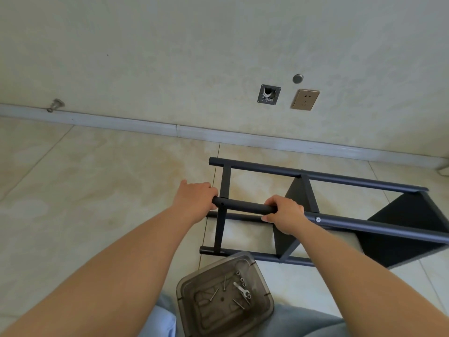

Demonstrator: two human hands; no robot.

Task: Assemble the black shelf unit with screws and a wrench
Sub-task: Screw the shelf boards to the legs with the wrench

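- On the tiled floor (97, 190) by the wall, the black shelf unit (340, 215) lies on its side, its long axis running left to right and stretching away to the right of both hands
- Left hand (194, 198) — fingers wrapped over the near end of the upper tube (245, 207), right at the frame's open end
- Right hand (284, 214) grasps the same tube further along, thumb underneath, just beside a fitted screw (317, 219)
- Below the hands, a clear tub (263, 310) holds the wrench (241, 289) and loose screws (224, 283) (the right hand looks slightly nearer)
- Both hands hold the frame, so one must release it before fetching the wrench — a judgement only
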